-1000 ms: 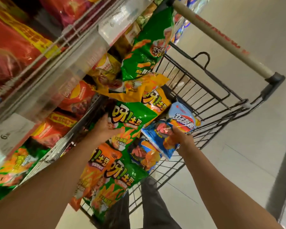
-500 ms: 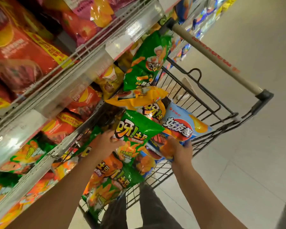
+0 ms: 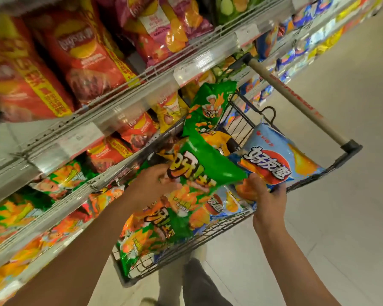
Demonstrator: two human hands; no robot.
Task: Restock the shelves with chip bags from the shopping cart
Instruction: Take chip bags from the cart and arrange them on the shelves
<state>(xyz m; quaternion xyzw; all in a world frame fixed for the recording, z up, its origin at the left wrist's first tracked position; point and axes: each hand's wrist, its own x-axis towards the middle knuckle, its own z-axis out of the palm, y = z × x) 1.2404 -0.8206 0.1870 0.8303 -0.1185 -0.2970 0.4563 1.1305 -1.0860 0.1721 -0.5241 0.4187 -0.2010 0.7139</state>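
Nearest, at about 6 o'clock, the left hand (image 3: 152, 184) pinches the near edge of a green bag (image 3: 208, 166), and the right hand (image 3: 264, 194) at 4 o'clock curls its fingers round the lower edge of a blue bag (image 3: 274, 160). Both bags sit above the cart (image 3: 186, 250), the green one overlapping the blue one's left side; both grips are closed on their bags.

The step in hand looks like lifting these two out to shelve them. To do it well, I judge each bag should be held by its seam or edge, not squeezed across the puffed middle, since the chips inside crush easily. Raise them straight up so they clear the wire rim and do not drag the loose bags lying underneath. One bag at a time may go in more neatly, face outward, beside matching packs.

Beyond the hands, the cart holds more green and orange bags, with a tall green one leaning at its far end near 12 o'clock. The shelves (image 3: 124, 100) run along the left from 8 to 1 o'clock, stocked with red, yellow and green bags behind clear price rails. A pale tiled floor (image 3: 341, 217) fills the right, from 2 to 5 o'clock.
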